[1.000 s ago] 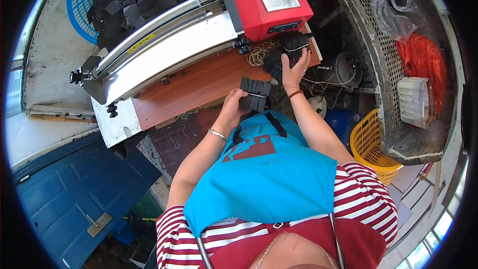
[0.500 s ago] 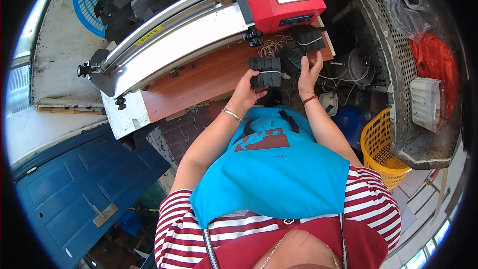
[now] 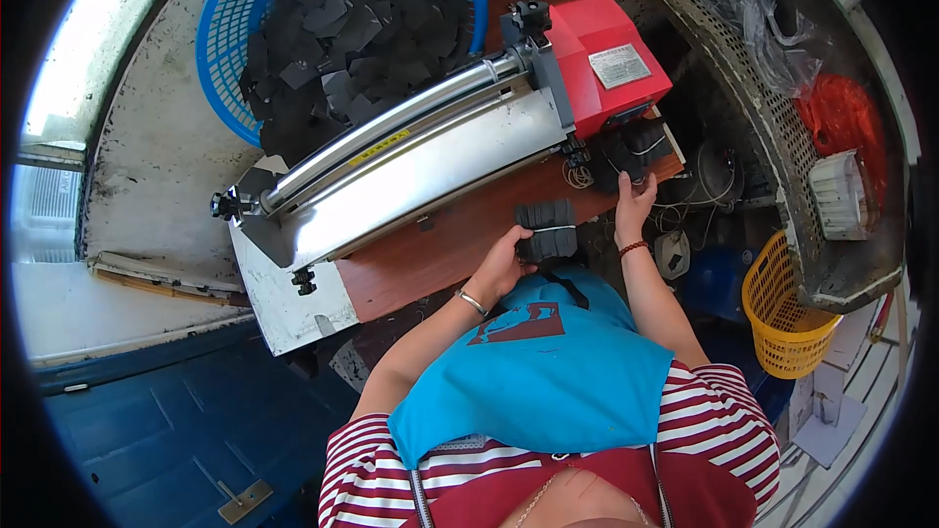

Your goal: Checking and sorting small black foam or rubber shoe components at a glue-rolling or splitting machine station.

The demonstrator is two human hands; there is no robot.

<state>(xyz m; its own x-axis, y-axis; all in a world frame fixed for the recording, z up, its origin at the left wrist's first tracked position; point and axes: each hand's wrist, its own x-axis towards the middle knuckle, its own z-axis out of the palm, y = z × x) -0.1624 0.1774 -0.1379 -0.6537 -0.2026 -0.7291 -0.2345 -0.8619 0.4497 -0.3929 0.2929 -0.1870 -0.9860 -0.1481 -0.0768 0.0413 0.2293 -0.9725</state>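
Note:
My left hand (image 3: 501,266) grips a bundle of thin black pieces (image 3: 546,229), held round by a white band, just off the front edge of the wooden board. My right hand (image 3: 634,210) reaches to the board's right end. Its thumb and fingers close on a dark bundle (image 3: 618,153), whose outline is partly lost in shadow. Another banded black bundle (image 3: 649,140) lies beside it, below the red housing (image 3: 611,68) of a machine with a long steel roller (image 3: 391,122).
A blue basket (image 3: 217,54) heaped with loose black pieces (image 3: 362,29) stands behind the machine. Pale loops of bands (image 3: 577,174) lie on the wooden board (image 3: 440,259). To the right are a yellow basket (image 3: 787,357), a perforated metal rim (image 3: 734,88) and a red plastic bag (image 3: 846,122).
The view has shifted, showing more of the blue basket. My right hand has brought its dark bundle up against the banded one. My left hand still holds its bundle, slightly nearer me.

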